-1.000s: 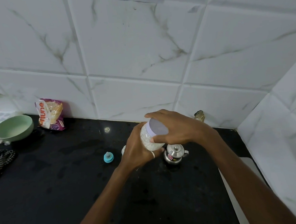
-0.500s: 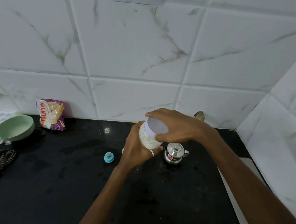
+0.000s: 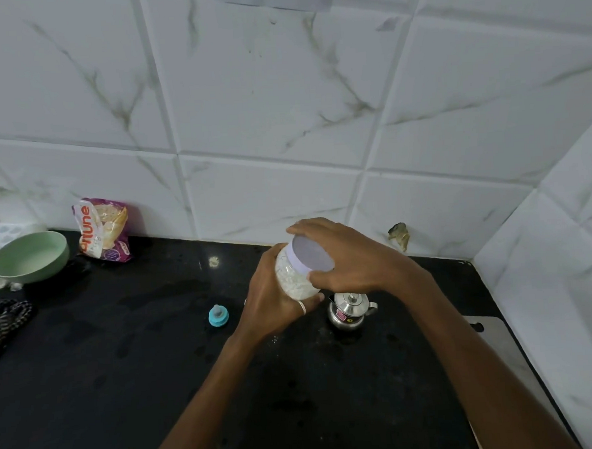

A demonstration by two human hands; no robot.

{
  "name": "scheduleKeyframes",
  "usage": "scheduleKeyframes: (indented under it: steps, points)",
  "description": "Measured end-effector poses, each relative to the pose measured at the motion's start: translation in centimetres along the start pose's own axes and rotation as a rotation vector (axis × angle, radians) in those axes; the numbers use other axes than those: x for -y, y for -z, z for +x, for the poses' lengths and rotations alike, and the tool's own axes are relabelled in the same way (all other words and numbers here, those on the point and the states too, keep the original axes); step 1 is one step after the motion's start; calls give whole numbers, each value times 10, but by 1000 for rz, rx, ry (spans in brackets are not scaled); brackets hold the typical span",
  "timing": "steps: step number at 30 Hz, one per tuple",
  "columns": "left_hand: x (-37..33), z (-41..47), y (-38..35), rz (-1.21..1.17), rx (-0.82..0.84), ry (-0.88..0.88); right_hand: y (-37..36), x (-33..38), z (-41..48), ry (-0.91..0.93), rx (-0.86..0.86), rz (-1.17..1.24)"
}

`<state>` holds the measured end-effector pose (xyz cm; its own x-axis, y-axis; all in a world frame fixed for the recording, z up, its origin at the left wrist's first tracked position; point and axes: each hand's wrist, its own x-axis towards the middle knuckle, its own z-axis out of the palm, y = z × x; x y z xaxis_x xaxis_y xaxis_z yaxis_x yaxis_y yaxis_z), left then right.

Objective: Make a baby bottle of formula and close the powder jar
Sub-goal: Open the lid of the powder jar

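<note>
A clear powder jar (image 3: 292,281) with white powder inside is held tilted above the black counter (image 3: 124,370). My left hand (image 3: 274,304) grips the jar's body from below and behind. Its pale lilac lid (image 3: 310,254) faces me, and my right hand (image 3: 347,256) curls round the lid's rim. A teal bottle teat ring (image 3: 218,315) lies on the counter to the left of my hands. The baby bottle itself is hidden behind my left hand or out of view.
A small steel kettle (image 3: 349,312) stands just right of the jar, under my right wrist. At the back left are a purple snack packet (image 3: 102,232), a green bowl (image 3: 29,257) and a dark patterned cloth (image 3: 3,322). Tiled walls close the back and right.
The jar and both hands stay in almost the same place; my right hand's fingers have shifted slightly round the lid.
</note>
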<state>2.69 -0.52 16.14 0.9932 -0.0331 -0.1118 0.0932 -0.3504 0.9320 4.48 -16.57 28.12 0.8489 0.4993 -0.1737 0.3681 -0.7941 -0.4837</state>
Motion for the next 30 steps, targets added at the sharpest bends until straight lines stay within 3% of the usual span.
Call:
scheduleKeyframes:
  steps: [1,4,6,8,13,16,19,23,30]
  points:
    - [-4,7,-1,44,-76,-140,-1,-1,-1,-4,-26,5]
    - [-6,-11,5,-52,-50,-364,-4,6,-1,-181,-155,-166]
    - [-3,1,-2,-93,-72,-390,-8,14,2,-280,-198,-334]
    - [3,9,-6,-32,-87,-342,-14,16,4,-258,-230,-414]
    - [25,16,-8,7,-130,-295,-11,0,1,-55,-204,-65]
    - [24,14,-3,13,-159,-334,-15,-14,-8,20,-329,86]
    - [26,10,0,-46,-177,-438,-33,-32,-21,-39,-504,160]
    - [51,-8,-5,-38,-253,-336,-88,-60,-39,-215,-652,191]
    - [86,-27,-15,19,-225,-208,-213,-114,-57,-515,-396,83]
